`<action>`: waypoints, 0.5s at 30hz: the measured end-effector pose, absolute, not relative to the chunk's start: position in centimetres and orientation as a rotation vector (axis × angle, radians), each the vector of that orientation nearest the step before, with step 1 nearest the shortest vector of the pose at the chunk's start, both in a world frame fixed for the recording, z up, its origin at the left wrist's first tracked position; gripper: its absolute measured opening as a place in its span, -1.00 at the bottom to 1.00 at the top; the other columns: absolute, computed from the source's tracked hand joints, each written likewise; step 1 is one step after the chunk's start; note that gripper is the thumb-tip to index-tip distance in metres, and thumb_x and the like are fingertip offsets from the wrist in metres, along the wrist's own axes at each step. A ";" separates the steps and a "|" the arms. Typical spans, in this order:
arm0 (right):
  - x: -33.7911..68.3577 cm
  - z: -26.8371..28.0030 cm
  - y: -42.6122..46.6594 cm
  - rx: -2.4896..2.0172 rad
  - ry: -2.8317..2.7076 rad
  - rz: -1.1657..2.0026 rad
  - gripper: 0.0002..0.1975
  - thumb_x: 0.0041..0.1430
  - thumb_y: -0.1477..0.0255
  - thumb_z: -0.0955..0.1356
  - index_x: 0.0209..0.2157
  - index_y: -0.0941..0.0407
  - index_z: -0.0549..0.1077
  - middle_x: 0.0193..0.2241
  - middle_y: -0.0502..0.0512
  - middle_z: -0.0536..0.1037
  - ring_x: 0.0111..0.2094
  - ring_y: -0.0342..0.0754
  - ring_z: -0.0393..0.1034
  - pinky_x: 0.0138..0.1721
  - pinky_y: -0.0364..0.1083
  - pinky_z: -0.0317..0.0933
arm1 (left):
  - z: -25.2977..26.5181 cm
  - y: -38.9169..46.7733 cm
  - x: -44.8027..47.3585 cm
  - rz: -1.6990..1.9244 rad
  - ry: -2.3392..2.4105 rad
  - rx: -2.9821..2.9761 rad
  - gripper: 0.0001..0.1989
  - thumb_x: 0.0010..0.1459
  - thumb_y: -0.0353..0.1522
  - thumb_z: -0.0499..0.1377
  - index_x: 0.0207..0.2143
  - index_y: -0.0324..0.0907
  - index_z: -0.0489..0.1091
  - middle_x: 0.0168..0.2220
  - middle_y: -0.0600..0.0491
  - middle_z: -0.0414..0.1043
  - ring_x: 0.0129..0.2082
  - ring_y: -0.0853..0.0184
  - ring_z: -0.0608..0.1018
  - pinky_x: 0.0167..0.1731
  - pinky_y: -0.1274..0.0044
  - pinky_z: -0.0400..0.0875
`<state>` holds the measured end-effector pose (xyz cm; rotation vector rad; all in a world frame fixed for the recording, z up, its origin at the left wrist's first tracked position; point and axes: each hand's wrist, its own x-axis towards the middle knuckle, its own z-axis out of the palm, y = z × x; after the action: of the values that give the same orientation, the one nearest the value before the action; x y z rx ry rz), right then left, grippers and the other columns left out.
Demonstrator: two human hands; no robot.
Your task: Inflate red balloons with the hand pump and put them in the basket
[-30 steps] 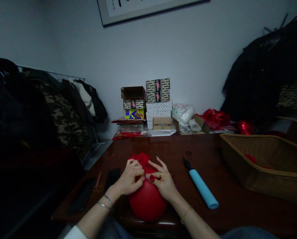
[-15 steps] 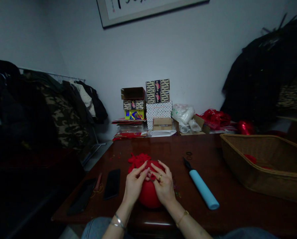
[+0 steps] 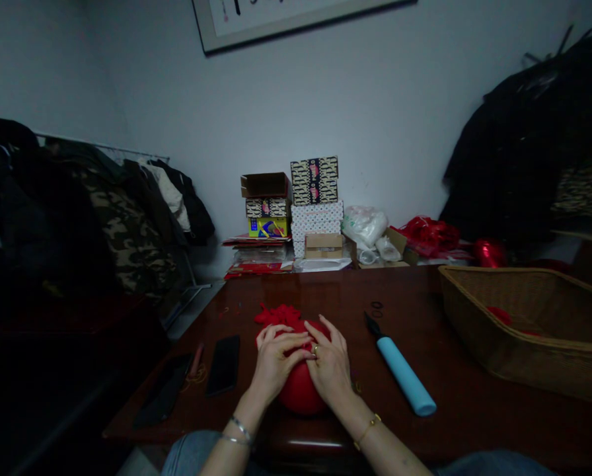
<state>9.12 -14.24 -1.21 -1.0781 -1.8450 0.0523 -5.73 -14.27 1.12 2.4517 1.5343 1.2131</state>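
A round, inflated red balloon (image 3: 302, 395) rests at the table's near edge, between my two hands. My left hand (image 3: 272, 363) lies over its upper left side, thumb and fingers pinched together at the neck. From the other side my right hand (image 3: 330, 367), with a ring on one finger, closes on the same spot, and the two sets of fingertips meet. The fingers cover the neck itself, so its detail is hidden. Right behind the balloon is a heap of limp red balloons (image 3: 279, 313).
A light blue hand pump (image 3: 406, 375) with a black nozzle lies to the right, before a wicker basket (image 3: 518, 367) holding something red. Two dark phones, one a phone (image 3: 223, 365), lie left beside rubber bands (image 3: 195, 375). Stacked boxes (image 3: 316, 218) stand behind the table (image 3: 335, 291).
My left hand has turned over, its fingers now reaching across to the right hand. The rolled balloon neck that showed between the fingers is now covered.
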 end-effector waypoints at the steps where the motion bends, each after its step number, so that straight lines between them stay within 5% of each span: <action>1: 9.2 -1.1 -14.2 -1.091 -1.853 0.056 -0.73 0.04 0.57 0.26 -0.32 0.04 0.55 0.02 -0.02 0.42 0.17 0.14 0.03 0.11 0.18 -0.01 | 0.9 -14.3 -5.6 1.238 1.542 2.464 -0.78 0.00 -0.21 0.26 -0.24 0.15 0.50 -0.22 0.13 0.54 -0.12 0.18 0.41 -0.02 0.14 0.11; 7: 9.6 -0.6 -14.1 -1.125 -1.845 0.215 -0.79 0.07 0.49 0.28 -0.39 0.01 0.56 0.04 -0.01 0.40 0.18 0.15 0.00 0.11 0.23 -0.03 | 0.5 -14.7 -5.3 1.367 1.544 2.557 -0.85 0.10 -0.33 0.18 -0.26 0.05 0.49 -0.20 0.11 0.53 -0.04 0.20 0.39 0.05 0.11 0.01; 15: 11.1 -1.0 -13.1 -0.927 -1.742 0.557 -0.63 0.13 0.46 0.26 0.00 -0.03 0.40 0.03 0.08 0.41 0.17 0.01 0.08 0.11 0.15 0.07 | 0.1 -14.6 -5.5 1.383 1.531 2.711 -0.77 0.17 -0.48 0.04 -0.17 -0.08 0.41 -0.15 0.00 0.47 0.00 0.26 0.40 0.09 0.15 0.05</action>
<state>11.12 -13.13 -1.04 -0.9274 -1.7417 0.5570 -5.54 -14.57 0.08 2.7111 1.5314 1.3829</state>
